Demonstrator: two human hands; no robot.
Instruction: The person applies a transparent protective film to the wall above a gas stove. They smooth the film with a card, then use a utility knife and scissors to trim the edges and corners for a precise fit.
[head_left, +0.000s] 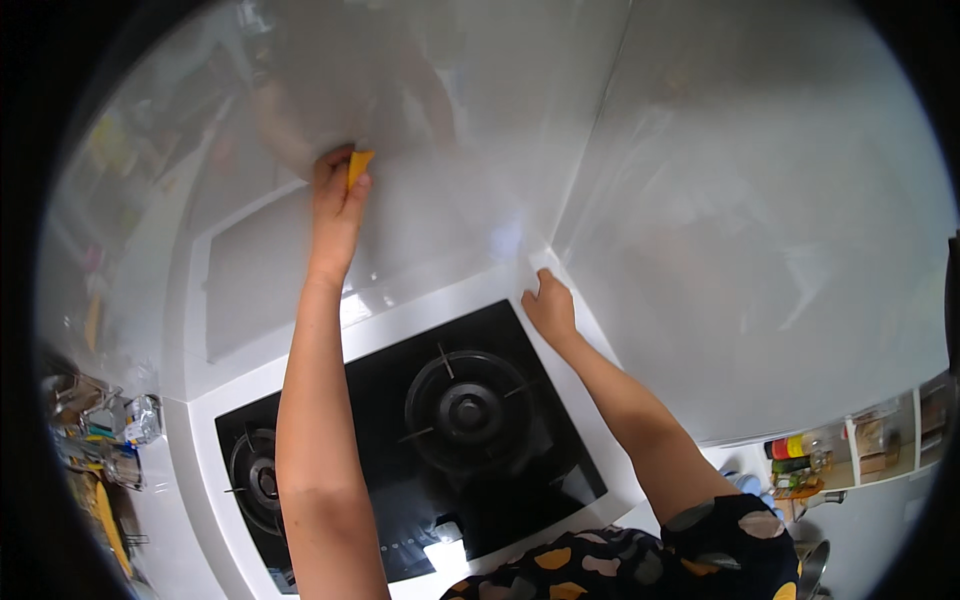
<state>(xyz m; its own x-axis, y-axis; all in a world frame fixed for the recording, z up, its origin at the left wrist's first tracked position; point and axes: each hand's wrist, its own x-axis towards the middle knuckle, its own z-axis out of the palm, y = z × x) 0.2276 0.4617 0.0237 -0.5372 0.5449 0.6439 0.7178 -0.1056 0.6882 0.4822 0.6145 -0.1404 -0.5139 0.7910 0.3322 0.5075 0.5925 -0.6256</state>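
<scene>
My left hand (341, 195) reaches up to the glossy grey wall panel (442, 202) behind the hob. A folded yellow cloth or thin sponge (359, 166) is pinched between its thumb and fingers, at the panel's surface. My right hand (551, 307) is at the white countertop (592, 390), close to the corner where the two panels meet. Its thumb stands apart from the partly curled fingers; nothing shows in it, and its underside is hidden. Between my arms lies a black glass gas hob (375, 427), partly covered by my left forearm.
A large burner (469, 411) with metal pan supports faces me; a smaller burner (262, 480) is at left. A second grey panel (720, 247) rises along the right. Utensils and jars (112, 427) crowd the far left. Bottles (799, 446) stand beside white shelving (855, 454) at right.
</scene>
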